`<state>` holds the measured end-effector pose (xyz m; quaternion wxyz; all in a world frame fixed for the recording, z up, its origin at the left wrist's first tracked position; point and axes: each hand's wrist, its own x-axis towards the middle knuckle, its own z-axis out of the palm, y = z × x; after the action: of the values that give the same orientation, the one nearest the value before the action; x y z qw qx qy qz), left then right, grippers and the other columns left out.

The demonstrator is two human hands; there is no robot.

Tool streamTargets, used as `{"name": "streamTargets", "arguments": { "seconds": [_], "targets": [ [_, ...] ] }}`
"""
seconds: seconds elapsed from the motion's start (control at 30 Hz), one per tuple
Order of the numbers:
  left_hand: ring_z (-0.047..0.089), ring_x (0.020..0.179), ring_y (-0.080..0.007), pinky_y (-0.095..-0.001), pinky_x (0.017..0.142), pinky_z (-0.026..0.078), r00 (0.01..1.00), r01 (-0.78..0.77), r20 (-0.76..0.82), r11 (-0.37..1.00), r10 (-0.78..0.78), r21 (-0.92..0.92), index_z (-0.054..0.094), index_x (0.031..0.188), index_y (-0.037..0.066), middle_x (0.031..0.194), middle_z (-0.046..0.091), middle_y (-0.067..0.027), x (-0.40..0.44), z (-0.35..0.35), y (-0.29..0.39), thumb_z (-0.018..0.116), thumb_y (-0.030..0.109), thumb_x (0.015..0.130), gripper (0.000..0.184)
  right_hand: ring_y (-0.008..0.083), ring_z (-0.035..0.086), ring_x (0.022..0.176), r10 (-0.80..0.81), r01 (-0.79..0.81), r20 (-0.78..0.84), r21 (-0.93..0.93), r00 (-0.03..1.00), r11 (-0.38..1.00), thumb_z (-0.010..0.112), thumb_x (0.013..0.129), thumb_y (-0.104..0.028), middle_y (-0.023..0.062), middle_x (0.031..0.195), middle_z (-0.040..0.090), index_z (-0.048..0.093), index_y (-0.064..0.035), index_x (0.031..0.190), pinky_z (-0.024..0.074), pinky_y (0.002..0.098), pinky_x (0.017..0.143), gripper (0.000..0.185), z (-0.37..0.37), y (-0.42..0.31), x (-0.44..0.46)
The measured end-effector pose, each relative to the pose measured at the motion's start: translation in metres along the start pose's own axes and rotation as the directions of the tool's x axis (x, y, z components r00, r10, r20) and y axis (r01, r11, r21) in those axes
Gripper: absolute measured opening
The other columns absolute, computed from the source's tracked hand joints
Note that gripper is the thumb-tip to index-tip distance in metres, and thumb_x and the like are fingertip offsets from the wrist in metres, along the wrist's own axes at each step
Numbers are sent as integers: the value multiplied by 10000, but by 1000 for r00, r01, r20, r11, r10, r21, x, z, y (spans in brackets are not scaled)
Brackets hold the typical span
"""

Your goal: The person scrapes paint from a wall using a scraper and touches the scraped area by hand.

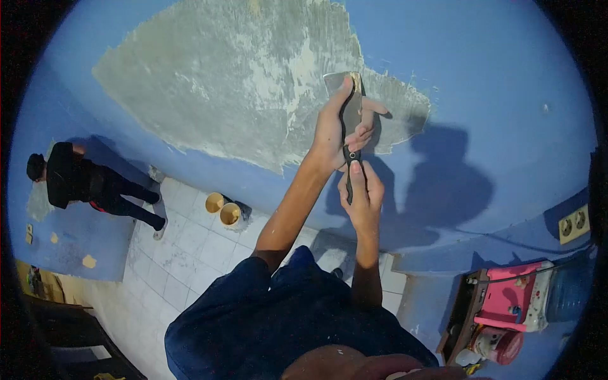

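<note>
In front of the wall I hold a putty knife [352,120] with a metal blade and black handle. The blade points up, and light residue shows near its top edge. My left hand [332,130] grips the blade part, its thumb pressed on the face and some fingers curled at the far side. Lower down, my right hand [364,193] is closed round the black handle, thumb along it. Behind both hands is a rough grey patch [209,82] with whitish smears, bordered by blue painted wall [456,57].
Two buckets [230,215] stand on the tiled floor [183,234] by the wall. At left, another person in dark clothes [79,177] faces a wall. A wall socket [574,223] and a pink rack [506,294] with containers are at right.
</note>
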<state>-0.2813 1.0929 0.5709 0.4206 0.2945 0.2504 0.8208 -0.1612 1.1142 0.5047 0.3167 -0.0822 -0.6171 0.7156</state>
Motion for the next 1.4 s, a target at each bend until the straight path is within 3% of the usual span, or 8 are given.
{"name": "streamTargets", "arguments": {
  "seconds": [0.23, 0.63, 0.7, 0.77, 0.87, 0.93, 1.07, 1.4],
  "targets": [
    [356, 326, -81, -206, 310, 310, 953, -205, -189, 964, 236, 172, 574, 951, -106, 502, 483, -41, -5, 19, 6, 274, 541, 973, 715, 37, 330, 388, -92, 90, -97, -29, 991, 996, 448, 992, -261, -29, 496, 395, 460, -63, 689, 233, 204, 358, 363, 15, -4, 9],
    [310, 317, -62, -207, 290, 261, 975, -99, -169, 962, 144, 253, 612, 882, -50, 507, 469, -16, 9, 39, 58, 344, 486, 981, 607, 55, 386, 462, -62, 48, -123, -116, 990, 992, 440, 988, -244, -36, 536, 408, 498, -40, 727, 289, 236, 418, 336, 50, -50, 32],
    [327, 339, -62, -204, 323, 291, 972, -94, -184, 961, 145, 261, 626, 867, -43, 526, 485, -10, 10, 36, 59, 391, 490, 968, 592, 52, 388, 461, -497, 378, -100, -526, 862, 762, 444, 989, -274, -35, 536, 415, 517, -35, 744, 293, 235, 419, 350, 49, -25, 30],
    [326, 345, -66, -202, 339, 296, 966, -65, -219, 946, 140, 316, 634, 870, -39, 534, 498, -11, 3, 30, 53, 421, 491, 957, 578, 52, 396, 442, -64, 48, -210, -80, 976, 996, 440, 992, -326, -31, 532, 438, 555, -33, 783, 299, 225, 409, 377, 52, -19, 17],
    [340, 359, -75, -208, 357, 281, 972, -45, -203, 945, 116, 325, 651, 857, -28, 544, 512, -19, 9, 19, 51, 436, 536, 935, 608, 57, 378, 410, 65, -66, -239, 4, 969, 998, 442, 991, -357, -30, 517, 439, 553, -54, 773, 284, 225, 382, 390, 64, -37, 25],
    [352, 367, -74, -213, 357, 275, 990, -67, -97, 946, 103, 318, 654, 834, -22, 545, 510, -22, 9, 31, 70, 428, 564, 927, 635, 59, 360, 395, 48, -36, -213, 60, 976, 998, 440, 989, -374, -30, 509, 433, 540, -70, 755, 271, 233, 367, 397, 66, -44, 27],
    [337, 369, -69, -222, 358, 256, 969, 112, -245, 917, -17, 382, 655, 835, -29, 514, 467, 0, -8, 11, 51, 433, 598, 908, 669, 55, 287, 339, 118, -83, -275, 134, 954, 988, 468, 974, -387, -28, 471, 387, 518, -65, 727, 196, 240, 316, 408, 68, -13, 10],
    [343, 362, -53, -214, 341, 245, 989, 67, -149, 955, -24, 291, 634, 871, -4, 518, 489, 6, 2, 17, 60, 433, 567, 922, 607, 54, 292, 333, 90, -51, -298, 134, 950, 990, 462, 977, -367, -31, 460, 363, 519, -62, 729, 190, 233, 310, 398, 75, -25, 17]
  ]
}}
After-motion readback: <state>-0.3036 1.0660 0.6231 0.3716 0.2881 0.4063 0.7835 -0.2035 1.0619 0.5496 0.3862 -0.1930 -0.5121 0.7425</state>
